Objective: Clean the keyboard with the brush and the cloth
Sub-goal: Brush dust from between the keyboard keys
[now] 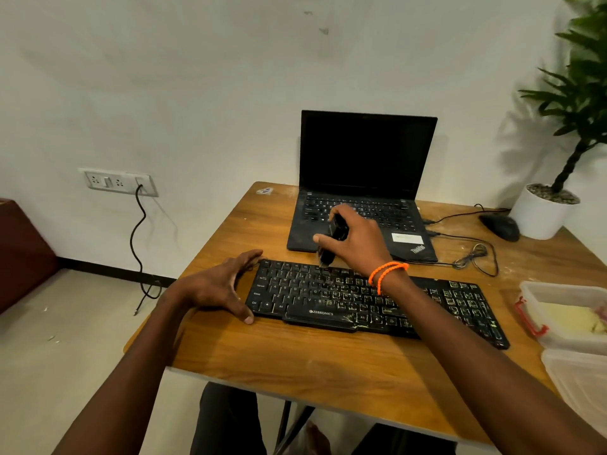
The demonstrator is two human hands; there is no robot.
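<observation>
A black Zebronics keyboard lies across the wooden table, its keys smeared with pale yellowish dirt, most of it on the right half. My right hand grips a black brush held upright, its bristle end touching the top key rows left of centre. An orange bracelet circles that wrist. My left hand braces the keyboard's left end, fingers spread straight along its edge and thumb at the front corner. No cloth is clearly seen.
An open black laptop stands behind the keyboard. A black mouse and loose cables lie at the back right beside a white plant pot. Two clear plastic containers sit at the right edge. A wall socket with a hanging cable is on the left.
</observation>
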